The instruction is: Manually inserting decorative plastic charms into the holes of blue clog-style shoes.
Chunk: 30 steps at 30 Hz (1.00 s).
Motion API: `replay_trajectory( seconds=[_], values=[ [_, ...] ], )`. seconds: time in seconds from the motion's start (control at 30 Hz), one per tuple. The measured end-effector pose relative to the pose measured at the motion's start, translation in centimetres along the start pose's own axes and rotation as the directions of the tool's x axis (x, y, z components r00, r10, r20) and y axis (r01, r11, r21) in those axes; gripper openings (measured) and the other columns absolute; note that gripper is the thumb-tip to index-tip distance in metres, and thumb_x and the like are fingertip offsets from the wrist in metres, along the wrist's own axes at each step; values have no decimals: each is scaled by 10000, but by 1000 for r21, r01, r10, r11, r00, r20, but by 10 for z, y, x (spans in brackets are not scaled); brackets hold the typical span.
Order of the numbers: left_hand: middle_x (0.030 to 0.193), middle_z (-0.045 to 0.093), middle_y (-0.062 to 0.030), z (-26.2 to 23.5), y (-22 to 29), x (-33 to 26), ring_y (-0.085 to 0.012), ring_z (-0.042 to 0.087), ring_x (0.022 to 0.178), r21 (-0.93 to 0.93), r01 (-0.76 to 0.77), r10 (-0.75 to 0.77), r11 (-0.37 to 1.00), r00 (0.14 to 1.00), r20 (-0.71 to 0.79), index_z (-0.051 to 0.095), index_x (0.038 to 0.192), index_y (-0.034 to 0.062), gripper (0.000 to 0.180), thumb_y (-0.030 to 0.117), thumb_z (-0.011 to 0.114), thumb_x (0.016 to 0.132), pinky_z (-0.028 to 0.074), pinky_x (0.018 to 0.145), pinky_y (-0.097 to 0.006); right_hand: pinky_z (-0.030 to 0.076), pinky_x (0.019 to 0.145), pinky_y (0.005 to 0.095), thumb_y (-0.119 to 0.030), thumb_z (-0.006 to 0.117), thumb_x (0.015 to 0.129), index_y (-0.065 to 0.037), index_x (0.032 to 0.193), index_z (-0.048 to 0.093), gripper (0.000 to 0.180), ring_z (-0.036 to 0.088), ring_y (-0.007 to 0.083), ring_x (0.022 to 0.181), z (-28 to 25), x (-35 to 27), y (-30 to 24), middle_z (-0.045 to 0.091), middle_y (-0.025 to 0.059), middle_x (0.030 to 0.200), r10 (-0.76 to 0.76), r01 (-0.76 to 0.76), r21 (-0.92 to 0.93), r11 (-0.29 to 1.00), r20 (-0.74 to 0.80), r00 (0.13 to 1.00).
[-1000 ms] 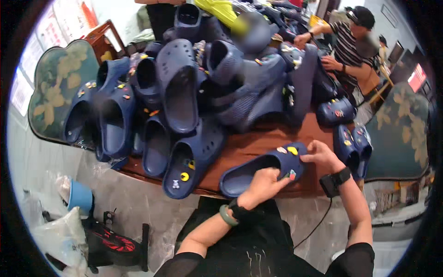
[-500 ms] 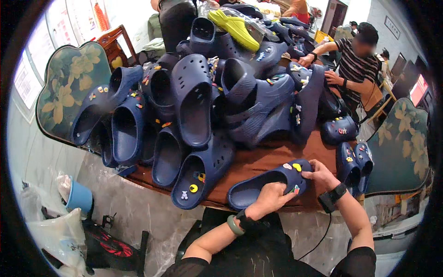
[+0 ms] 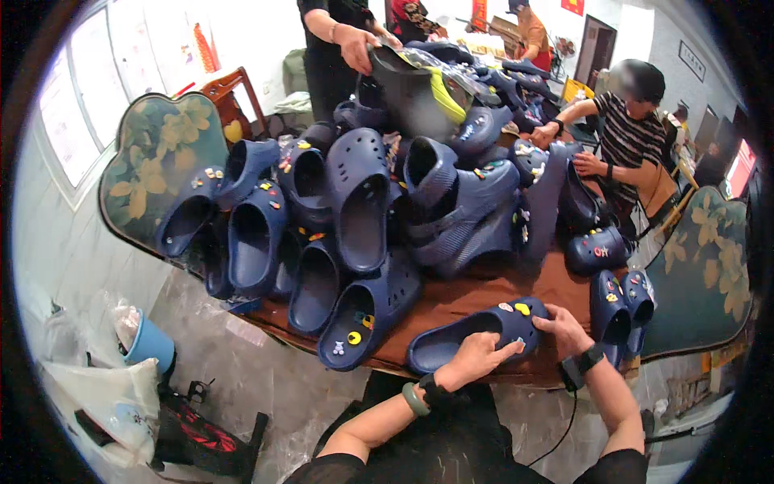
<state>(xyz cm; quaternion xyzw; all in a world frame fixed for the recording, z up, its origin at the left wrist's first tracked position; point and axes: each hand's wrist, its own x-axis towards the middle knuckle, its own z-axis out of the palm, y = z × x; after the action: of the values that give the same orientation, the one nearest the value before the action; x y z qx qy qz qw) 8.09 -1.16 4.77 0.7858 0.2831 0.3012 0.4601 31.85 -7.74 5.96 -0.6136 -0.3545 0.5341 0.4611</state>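
Note:
A navy clog (image 3: 436, 350) lies at the near edge of the cloth-covered table, its toe to the right. Small colourful charms (image 3: 522, 309) sit on its upper. My left hand (image 3: 474, 360) is closed on the clog at its foot opening; some fingers are hidden inside, and one lies over a small charm on the near side. At the toe, my right hand (image 3: 562, 329) grips the clog between thumb and fingers. Left of it, another navy clog (image 3: 387, 294) with a yellow charm and a bear-shaped charm leans on the pile.
A tall heap of navy clogs (image 3: 360, 202) covers the table (image 3: 463, 290). A pair of clogs (image 3: 613, 310) stands at the right. Floral chair backs (image 3: 700, 274) flank the table. Across it, one person's hand (image 3: 355, 47) holds a dark clog (image 3: 403, 93); another person (image 3: 637, 129) works at the right.
My left finger has shifted over the near-side charm, which is now mostly covered. The person across the table has reached in and lifted a dark clog in front of the yellow-green one.

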Motion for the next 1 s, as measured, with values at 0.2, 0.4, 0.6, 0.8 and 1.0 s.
replay_trajectory(
  seconds=[0.2,0.4,0.6,0.8,1.0],
  values=[
    [824,652,-161,-80,27,2,-322,643,793,217,-271,301,938,947,-116,682,902,36,226,252,617,907,502,685,-389,504,618,257,-275,699,880,25,1225,535,486,598,111,787,5,-19,25,643,51,977,-113,107,-43,993,-163,980],
    [780,638,-131,-165,48,-6,-319,615,753,616,-35,314,787,882,-352,674,836,41,170,203,642,877,490,665,-411,478,682,247,-256,639,932,12,1211,545,398,573,87,768,3,-9,54,640,36,999,-333,297,-169,940,-256,908],
    [849,634,-143,-117,22,-62,-326,615,816,393,-168,182,904,983,1,666,933,38,205,235,644,881,489,710,-411,468,678,239,-265,584,968,-2,1212,550,360,561,80,787,9,-7,49,628,11,1007,-254,234,-105,967,-261,931],
    [934,616,-79,-44,-11,-72,-271,581,917,542,-230,302,809,952,-47,627,933,77,222,245,698,807,393,748,-405,466,824,273,-244,554,981,-11,1221,572,335,589,125,949,8,-19,44,631,64,1069,-206,203,-42,978,-309,928],
    [921,607,-80,-41,-6,-69,-294,585,874,654,-153,217,741,976,-18,649,967,107,283,215,754,727,455,703,-420,469,913,319,-293,668,898,-15,1152,634,378,607,192,1053,13,8,71,660,114,1119,-397,298,-299,906,-367,841]
  ],
)
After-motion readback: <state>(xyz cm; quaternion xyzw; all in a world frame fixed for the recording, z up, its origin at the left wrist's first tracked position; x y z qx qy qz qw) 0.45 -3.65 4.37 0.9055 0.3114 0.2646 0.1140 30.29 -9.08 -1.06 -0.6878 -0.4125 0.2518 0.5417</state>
